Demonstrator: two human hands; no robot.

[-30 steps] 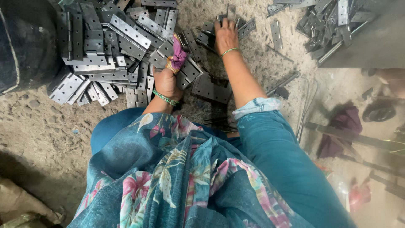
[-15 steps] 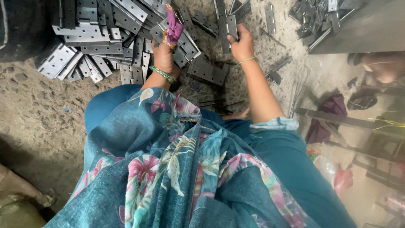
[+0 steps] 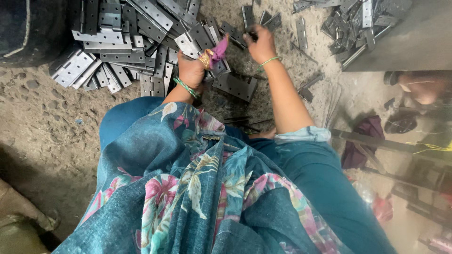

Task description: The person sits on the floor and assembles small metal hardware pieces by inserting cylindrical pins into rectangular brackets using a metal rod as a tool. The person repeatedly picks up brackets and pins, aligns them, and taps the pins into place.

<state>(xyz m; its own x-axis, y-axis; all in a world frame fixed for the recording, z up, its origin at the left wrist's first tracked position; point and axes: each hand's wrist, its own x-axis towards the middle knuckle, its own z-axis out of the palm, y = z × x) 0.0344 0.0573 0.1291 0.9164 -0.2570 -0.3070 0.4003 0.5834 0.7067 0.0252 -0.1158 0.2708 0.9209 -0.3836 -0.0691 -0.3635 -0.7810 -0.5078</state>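
A dark drum (image 3: 28, 23) stands at the upper left on the gritty dirt floor (image 3: 42, 122), a grey slab (image 3: 414, 44) opposite.

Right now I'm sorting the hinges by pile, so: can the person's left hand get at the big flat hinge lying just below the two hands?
Probably yes. The left hand is right beside that flat hinge, with only bare ground between, though its fingers are wrapped in purple cloth and hold another hinge.

A rough, dusty dirt floor (image 3: 42, 122) lies in daylight beside a grey slab (image 3: 414, 42).
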